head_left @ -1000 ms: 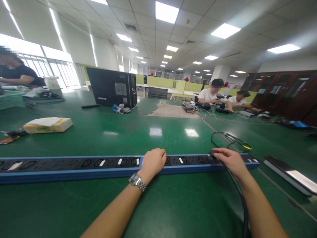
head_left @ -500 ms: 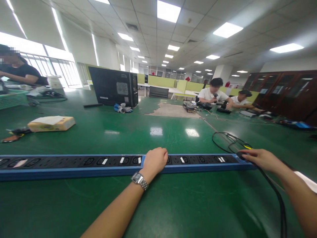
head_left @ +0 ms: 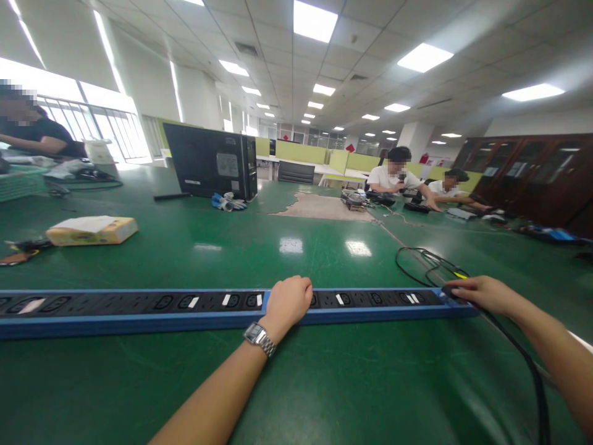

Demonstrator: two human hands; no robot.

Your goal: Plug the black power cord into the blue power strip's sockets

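The long, blue-framed power strip with black sockets along its upper face lies across the green, glossy worktop, running in from the left edge of view and ending just below the right hand.

The left hand, with a silver metal-link wristwatch behind it, lies over the strip right of its visible middle. Its fingers are curled down over the strip, which passes directly beneath them; how tightly they grip cannot be told, since the back of the hand covers them.

The right hand's fingers are nearly closed, pinching a small black plug at their tips. The plug is above the blue end section of the strip, past the last sockets; whether it touches the surface cannot be told. A thick black cable passes below the hand and curves down toward the lower right.

Just beyond the strip's right end, a loose coil of thin black cable with a yellow tag lies on the worktop, near the right fingers and apart from the left hand.
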